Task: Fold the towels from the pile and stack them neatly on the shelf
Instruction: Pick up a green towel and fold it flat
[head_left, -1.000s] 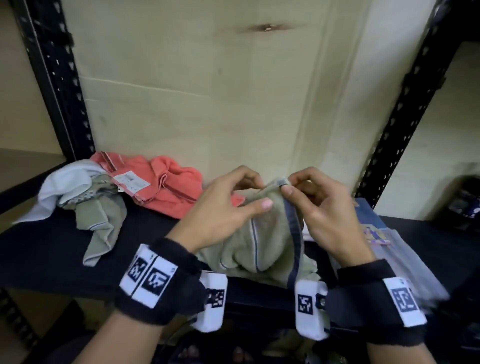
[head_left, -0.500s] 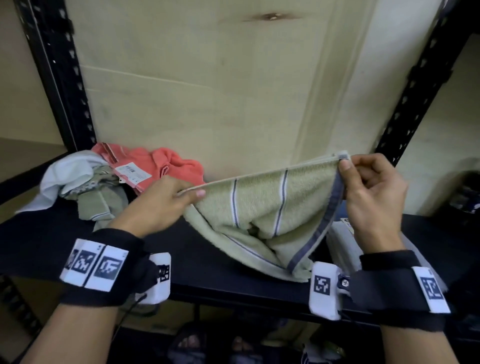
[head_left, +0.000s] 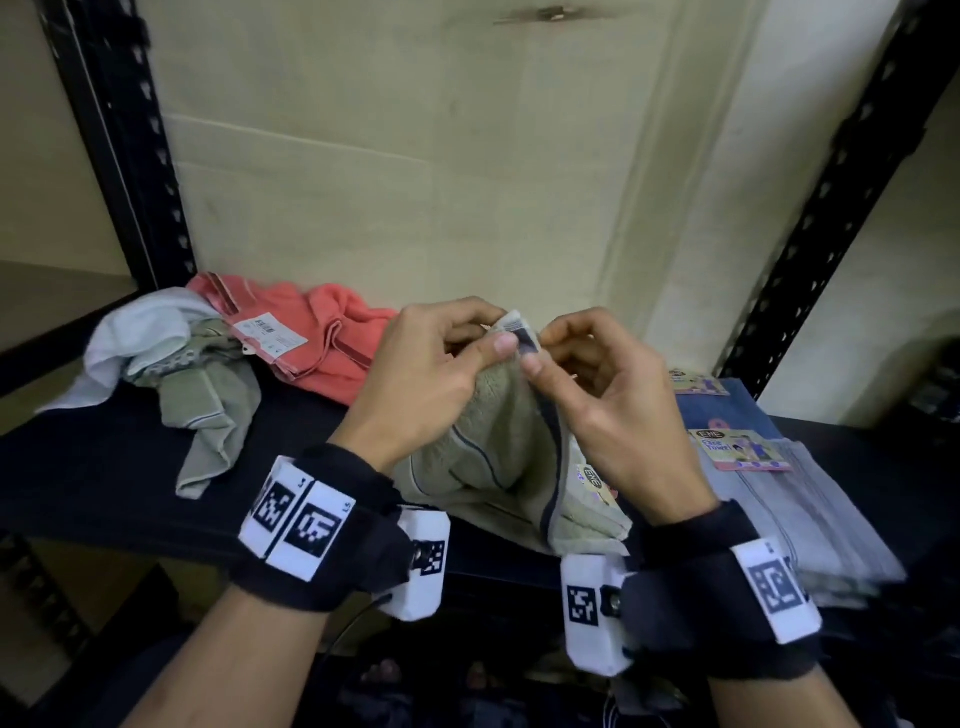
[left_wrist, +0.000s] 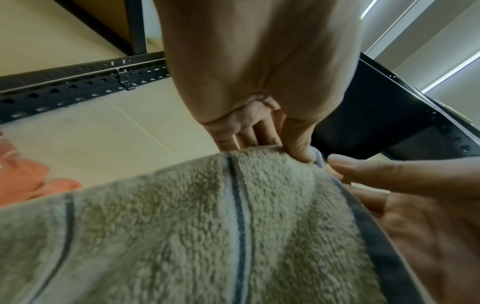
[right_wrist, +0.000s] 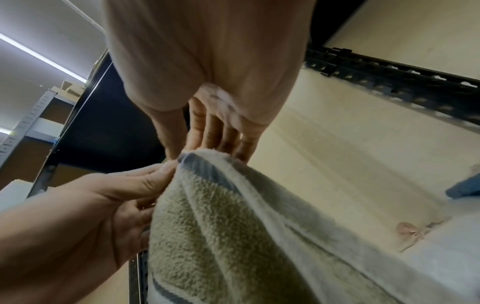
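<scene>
A green towel (head_left: 506, 457) with thin dark stripes and a dark border hangs folded in half above the black shelf (head_left: 93, 467). My left hand (head_left: 441, 358) and right hand (head_left: 582, 374) meet at its top, each pinching the gathered corners between thumb and fingers. The left wrist view shows the green towel (left_wrist: 182, 236) under my left thumb (left_wrist: 298, 144). In the right wrist view my right fingers (right_wrist: 215, 135) pinch the green towel (right_wrist: 233, 226) at its bordered corner. A pile of unfolded towels lies at the left: a coral towel (head_left: 322, 343), a white one (head_left: 140, 332) and a green one (head_left: 208, 410).
A stack of folded grey and blue towels (head_left: 795, 493) with paper labels lies on the shelf at the right. Black slotted uprights (head_left: 119, 145) stand at both sides, with a pale board (head_left: 415, 156) behind the shelf.
Half a second ago my hands held the towel spread wide by its top corners. They have come together, so the towel now hangs folded in half.
</scene>
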